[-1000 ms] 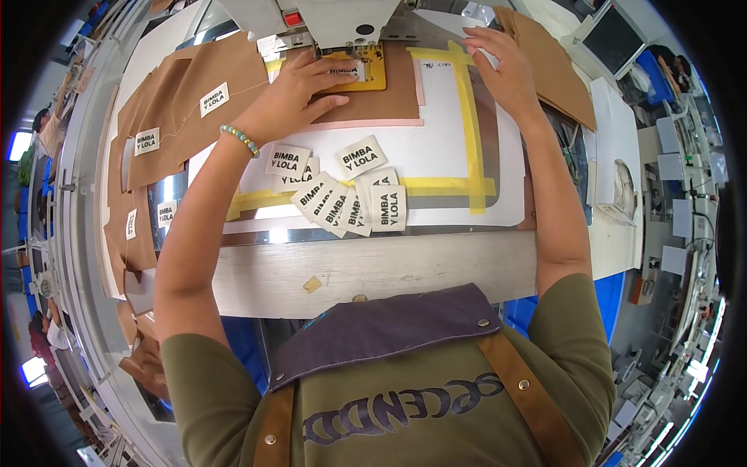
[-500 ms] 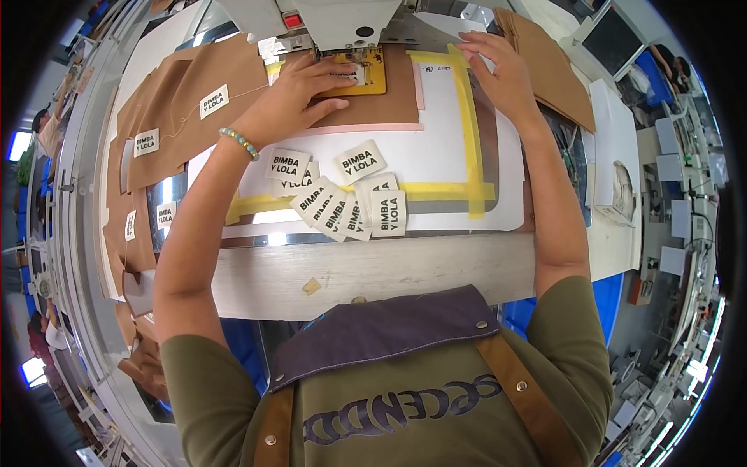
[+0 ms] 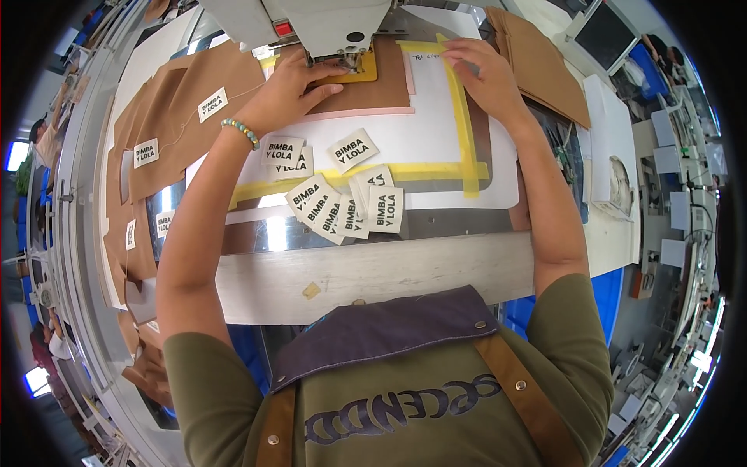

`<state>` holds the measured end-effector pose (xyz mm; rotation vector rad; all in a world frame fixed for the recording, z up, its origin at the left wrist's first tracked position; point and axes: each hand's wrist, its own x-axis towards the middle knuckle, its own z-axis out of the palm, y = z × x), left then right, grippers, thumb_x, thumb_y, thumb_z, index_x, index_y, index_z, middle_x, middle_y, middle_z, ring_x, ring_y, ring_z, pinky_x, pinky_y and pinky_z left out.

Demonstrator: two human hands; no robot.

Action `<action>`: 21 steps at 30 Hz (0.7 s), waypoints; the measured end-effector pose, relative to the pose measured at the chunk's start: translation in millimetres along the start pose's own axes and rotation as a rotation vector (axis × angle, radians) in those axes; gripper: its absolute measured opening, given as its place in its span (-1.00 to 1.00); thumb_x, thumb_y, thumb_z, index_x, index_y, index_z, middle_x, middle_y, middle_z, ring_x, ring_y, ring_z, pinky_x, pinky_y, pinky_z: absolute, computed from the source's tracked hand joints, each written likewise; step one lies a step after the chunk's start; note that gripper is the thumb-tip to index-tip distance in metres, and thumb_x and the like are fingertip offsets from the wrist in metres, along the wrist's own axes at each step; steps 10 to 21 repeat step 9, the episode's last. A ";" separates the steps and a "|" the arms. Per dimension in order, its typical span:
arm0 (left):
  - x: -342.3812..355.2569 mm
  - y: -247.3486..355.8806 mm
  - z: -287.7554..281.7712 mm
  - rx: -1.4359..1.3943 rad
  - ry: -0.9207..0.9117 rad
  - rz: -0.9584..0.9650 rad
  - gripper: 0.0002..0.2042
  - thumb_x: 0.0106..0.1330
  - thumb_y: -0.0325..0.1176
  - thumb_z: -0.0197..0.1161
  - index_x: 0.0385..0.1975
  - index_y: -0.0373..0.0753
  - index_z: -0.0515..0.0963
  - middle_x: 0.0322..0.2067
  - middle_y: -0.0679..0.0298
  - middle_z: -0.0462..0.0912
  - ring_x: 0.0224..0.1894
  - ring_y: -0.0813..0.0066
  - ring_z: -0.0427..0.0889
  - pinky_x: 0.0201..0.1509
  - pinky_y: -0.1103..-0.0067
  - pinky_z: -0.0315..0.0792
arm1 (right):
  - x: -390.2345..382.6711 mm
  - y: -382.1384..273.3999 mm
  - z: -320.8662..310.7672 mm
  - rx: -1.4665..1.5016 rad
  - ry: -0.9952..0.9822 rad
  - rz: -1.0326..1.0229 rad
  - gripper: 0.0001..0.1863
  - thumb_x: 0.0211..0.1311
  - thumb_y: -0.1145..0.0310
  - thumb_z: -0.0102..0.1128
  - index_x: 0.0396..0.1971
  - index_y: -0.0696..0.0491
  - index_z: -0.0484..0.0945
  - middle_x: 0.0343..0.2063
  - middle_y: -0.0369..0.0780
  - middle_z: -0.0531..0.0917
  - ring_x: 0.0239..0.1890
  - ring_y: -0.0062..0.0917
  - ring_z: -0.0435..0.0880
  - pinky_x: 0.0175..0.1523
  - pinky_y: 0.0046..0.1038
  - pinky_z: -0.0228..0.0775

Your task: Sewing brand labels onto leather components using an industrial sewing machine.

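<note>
My left hand (image 3: 299,87) lies with fingers stretched over a brown panel (image 3: 342,103), its fingertips by the needle area of a sewing machine (image 3: 334,27). Beneath the machine's foot is a yellow template plate (image 3: 364,68), partly hidden by that hand and the machine head. The panel, edged in pink, rests on a white board (image 3: 424,148) marked with yellow tape (image 3: 464,148). At the board's far right corner, my right hand (image 3: 486,78) has its fingers apart and slightly bent, touching the taped edge. Several white printed labels (image 3: 352,150) lie loose in front of the panel, some overhanging the board's front edge.
Brown pieces with labels attached (image 3: 175,109) lie at the left, joined by thread. A stack of brown panels (image 3: 533,58) sits at the far right, near a white box (image 3: 611,156) and a screen (image 3: 605,37). The pale table edge (image 3: 373,272) runs before me.
The white board has slid away from me and slightly left, with both hands moving along. More of the metal bed shows in front. The loose labels have shifted less than the board.
</note>
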<state>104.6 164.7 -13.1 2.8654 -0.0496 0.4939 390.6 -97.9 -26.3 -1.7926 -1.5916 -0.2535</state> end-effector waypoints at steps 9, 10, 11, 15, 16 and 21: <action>-14.7 -17.8 -10.6 -0.115 -0.061 -0.326 -0.50 0.45 -0.10 0.46 0.32 -0.17 0.66 0.33 0.04 0.59 0.49 0.08 0.43 0.55 0.31 0.37 | 3.3 -34.2 -3.5 0.052 -0.148 -0.049 -0.72 0.50 0.30 0.32 0.09 0.04 0.77 0.20 -0.19 0.73 0.41 -0.32 0.55 0.45 -0.28 0.45; -14.7 -17.8 -10.6 -0.115 -0.061 -0.326 -0.50 0.45 -0.10 0.46 0.32 -0.17 0.66 0.33 0.04 0.59 0.49 0.08 0.43 0.55 0.31 0.37 | 3.3 -34.2 -3.5 0.052 -0.148 -0.049 -0.72 0.50 0.30 0.32 0.09 0.04 0.77 0.20 -0.19 0.73 0.41 -0.32 0.55 0.45 -0.28 0.45; -14.7 -17.8 -10.6 -0.115 -0.061 -0.326 -0.50 0.45 -0.10 0.46 0.32 -0.17 0.66 0.33 0.04 0.59 0.49 0.08 0.43 0.55 0.31 0.37 | 3.3 -34.2 -3.5 0.052 -0.148 -0.049 -0.72 0.50 0.30 0.32 0.09 0.04 0.77 0.20 -0.19 0.73 0.41 -0.32 0.55 0.45 -0.28 0.45; -14.7 -17.8 -10.6 -0.115 -0.061 -0.326 -0.50 0.45 -0.10 0.46 0.32 -0.17 0.66 0.33 0.04 0.59 0.49 0.08 0.43 0.55 0.31 0.37 | 3.3 -34.2 -3.5 0.052 -0.148 -0.049 -0.72 0.50 0.30 0.32 0.09 0.04 0.77 0.20 -0.19 0.73 0.41 -0.32 0.55 0.45 -0.28 0.45; -14.7 -17.8 -10.6 -0.115 -0.061 -0.326 -0.50 0.45 -0.10 0.46 0.32 -0.17 0.66 0.33 0.04 0.59 0.49 0.08 0.43 0.55 0.31 0.37 | 3.3 -34.2 -3.5 0.052 -0.148 -0.049 -0.72 0.50 0.30 0.32 0.09 0.04 0.77 0.20 -0.19 0.73 0.41 -0.32 0.55 0.45 -0.28 0.45; -14.7 -17.8 -10.6 -0.115 -0.061 -0.326 -0.50 0.45 -0.10 0.46 0.32 -0.17 0.66 0.33 0.04 0.59 0.49 0.08 0.43 0.55 0.31 0.37 | 3.3 -34.2 -3.5 0.052 -0.148 -0.049 -0.72 0.50 0.30 0.32 0.09 0.04 0.77 0.20 -0.19 0.73 0.41 -0.32 0.55 0.45 -0.28 0.45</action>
